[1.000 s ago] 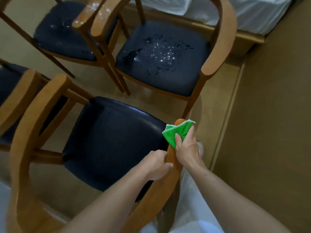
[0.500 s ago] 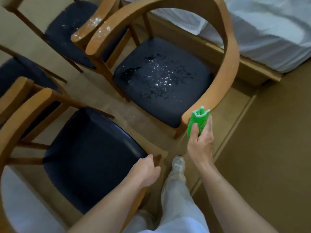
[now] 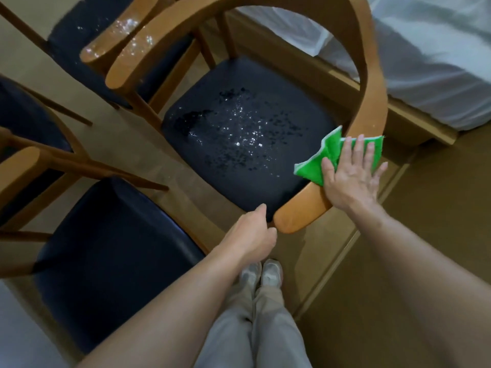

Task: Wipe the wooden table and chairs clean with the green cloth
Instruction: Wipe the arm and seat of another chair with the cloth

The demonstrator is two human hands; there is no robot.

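The green cloth [image 3: 316, 168] lies over the right armrest of a curved wooden chair [image 3: 372, 88]. My right hand [image 3: 350, 176] presses it flat against the wood with straight, spread fingers. That chair's dark seat [image 3: 239, 134] is speckled with water drops. My left hand [image 3: 252, 235] hangs loosely curled just beside the tip of the same armrest, with nothing visible in it. No table is in view.
A second chair with a dry dark seat [image 3: 111, 248] stands at my lower left. A third chair [image 3: 111, 46] with a wet armrest is at the back left, and another [image 3: 18, 171] at the far left. A bed with white bedding [image 3: 425, 49] lies behind. My shoes [image 3: 261, 272] stand between the chairs.
My right hand left the near chair's armrest, carried the cloth to the wet chair's armrest and flattened it there. My left hand let go of the near chair's armrest. The view shifted forward.
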